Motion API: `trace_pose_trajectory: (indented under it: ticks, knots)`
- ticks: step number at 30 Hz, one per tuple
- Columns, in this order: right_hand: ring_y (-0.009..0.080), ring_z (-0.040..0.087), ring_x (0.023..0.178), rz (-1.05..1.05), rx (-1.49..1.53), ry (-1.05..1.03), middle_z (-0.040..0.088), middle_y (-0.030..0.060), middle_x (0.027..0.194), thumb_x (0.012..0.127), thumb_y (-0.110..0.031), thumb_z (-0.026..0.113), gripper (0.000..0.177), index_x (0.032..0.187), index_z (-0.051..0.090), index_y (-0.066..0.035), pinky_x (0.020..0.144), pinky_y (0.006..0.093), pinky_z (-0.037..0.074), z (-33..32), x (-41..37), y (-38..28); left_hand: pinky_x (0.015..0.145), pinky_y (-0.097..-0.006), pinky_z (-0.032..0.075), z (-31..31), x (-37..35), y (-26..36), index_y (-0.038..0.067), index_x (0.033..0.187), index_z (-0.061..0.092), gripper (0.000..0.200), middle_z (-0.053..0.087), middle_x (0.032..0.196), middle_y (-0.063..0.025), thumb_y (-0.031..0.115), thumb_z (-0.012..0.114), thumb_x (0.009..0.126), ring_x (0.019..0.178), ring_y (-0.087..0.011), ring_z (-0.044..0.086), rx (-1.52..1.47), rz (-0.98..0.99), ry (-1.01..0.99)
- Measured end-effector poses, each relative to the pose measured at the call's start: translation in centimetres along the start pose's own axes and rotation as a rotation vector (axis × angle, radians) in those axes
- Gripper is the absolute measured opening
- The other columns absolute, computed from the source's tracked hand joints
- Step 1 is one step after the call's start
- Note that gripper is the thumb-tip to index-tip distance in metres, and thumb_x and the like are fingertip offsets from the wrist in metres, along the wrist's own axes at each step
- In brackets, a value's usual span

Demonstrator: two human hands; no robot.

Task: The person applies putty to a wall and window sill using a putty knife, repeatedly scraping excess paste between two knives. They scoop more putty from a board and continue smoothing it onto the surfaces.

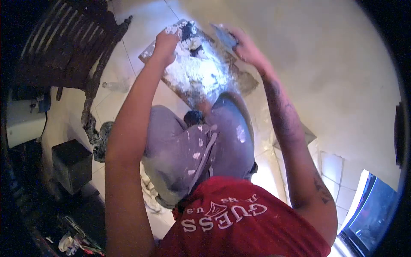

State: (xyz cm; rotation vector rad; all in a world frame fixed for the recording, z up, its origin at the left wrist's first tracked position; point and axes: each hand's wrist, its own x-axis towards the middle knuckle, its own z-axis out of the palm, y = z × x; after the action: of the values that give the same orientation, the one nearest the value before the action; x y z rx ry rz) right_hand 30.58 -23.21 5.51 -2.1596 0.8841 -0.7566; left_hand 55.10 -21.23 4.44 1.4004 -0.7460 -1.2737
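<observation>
My right hand is closed around a flat bluish scraper, held just off the upper right edge of a board. White powder or plaster covers much of that board, brightly lit in its middle. At the board's upper left, my left hand is closed against a white-smeared lump; what its fingers hold cannot be made out. Close beside it lies a dark, white-stained crumpled thing. My knees, in paint-spotted grey trousers, are bent at the board's near side.
A dark wooden slatted piece of furniture stands at the upper left. Below it are a clear bottle on the tiles and a dark box. A pale wall rises on the right, with a dark glossy panel at the lower right.
</observation>
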Motion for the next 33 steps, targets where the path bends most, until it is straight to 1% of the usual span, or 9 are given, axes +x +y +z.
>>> trace_pose_trajectory:
  ticks: [4,8,11,23,26,27,30,31,33]
  knots:
    - [0.0277,0.048,0.108,-0.033,-0.072,-0.11,0.054,0.016,0.112,0.063,0.011,0.04,0.054,0.115,0.049,-0.002,0.094,0.0326,0.035,2.1,1.8,-1.4,0.062,-0.0416,0.05,2.3,-3.6,2.0,-0.001,0.104,0.049,0.029,0.057,0.088,-0.0127,-0.004,0.045,0.075,0.074,-0.0258,0.059,-0.044,-0.061,-0.042]
    - [0.0322,0.05,0.104,-0.077,-0.136,-0.087,0.054,0.0192,0.11,0.061,0.012,0.042,0.054,0.112,0.051,-0.001,0.09,0.0343,0.038,5.1,0.8,-2.5,0.055,-0.0392,0.049,1.7,-0.5,-1.0,-0.002,0.087,0.053,0.014,0.059,0.076,-0.0173,0.003,0.046,0.075,0.063,-0.0287,0.06,0.057,-0.058,0.023]
    - [0.0334,0.052,0.099,-0.139,-0.095,-0.084,0.056,0.0203,0.102,0.06,0.012,0.044,0.05,0.107,0.054,-0.001,0.087,0.0359,0.04,6.1,-0.1,-1.5,0.057,-0.0398,0.047,1.6,-0.6,-1.3,-0.012,0.098,0.046,0.028,0.055,0.087,-0.0196,0.001,0.046,0.073,0.075,-0.026,0.059,0.212,-0.176,0.032]
    - [0.0293,0.054,0.095,-0.225,-0.014,-0.281,0.058,0.0164,0.101,0.067,0.01,0.045,0.043,0.107,0.055,-0.002,0.085,0.0358,0.04,5.4,-1.5,-2.2,0.061,-0.0381,0.047,-0.6,0.8,-2.0,-0.009,0.097,0.046,0.026,0.055,0.087,-0.0198,0.001,0.046,0.073,0.076,-0.0287,0.058,0.325,-0.155,0.018]
    - [0.0268,0.055,0.095,-0.242,-0.013,-0.468,0.059,0.0156,0.102,0.07,0.008,0.048,0.039,0.107,0.056,-0.003,0.085,0.0351,0.04,4.9,-1.7,-3.5,0.064,-0.0398,0.049,-1.5,2.6,-1.6,-0.007,0.095,0.048,0.023,0.055,0.087,-0.0189,0.002,0.047,0.074,0.077,-0.0299,0.058,-0.16,-0.319,0.025]
    - [0.0257,0.055,0.096,-0.237,0.019,-0.523,0.059,0.0155,0.103,0.071,0.005,0.05,0.038,0.107,0.056,-0.004,0.086,0.0339,0.04,5.3,-1.9,-3.7,0.065,-0.0447,0.049,-1.4,2.9,-1.8,-0.007,0.095,0.049,0.022,0.055,0.087,-0.019,0.004,0.05,0.075,0.077,-0.0327,0.058,-0.112,-0.226,0.11]
    - [0.0213,0.055,0.095,-0.074,0.105,-0.555,0.06,0.0111,0.101,0.071,0.004,0.055,0.042,0.112,0.053,-0.003,0.086,0.0309,0.041,2.9,-1.7,-4.5,0.067,-0.0477,0.049,-4.6,6.3,-4.8,-0.007,0.097,0.047,0.024,0.055,0.087,-0.0202,0.006,0.049,0.078,0.078,-0.0342,0.058,0.601,0.037,-0.034]
    - [0.0209,0.054,0.095,0.016,0.183,-0.45,0.06,0.0099,0.101,0.07,0.004,0.056,0.044,0.113,0.053,-0.004,0.086,0.0307,0.041,1.7,-1.8,-4.5,0.067,-0.0484,0.049,-6.2,7.8,-6.1,-0.007,0.098,0.047,0.024,0.055,0.088,-0.0205,0.007,0.048,0.079,0.078,-0.0344,0.057,0.794,0.161,-0.08]
    - [0.02,0.054,0.095,0.195,0.338,-0.228,0.06,0.0077,0.102,0.068,0.004,0.058,0.048,0.115,0.052,-0.005,0.086,0.0304,0.041,-0.7,-2.0,-4.4,0.07,-0.0475,0.049,-4.4,5.1,-4.2,-0.006,0.099,0.047,0.023,0.055,0.09,-0.0209,0.007,0.045,0.08,0.08,-0.0338,0.057,0.432,0.023,-0.052]
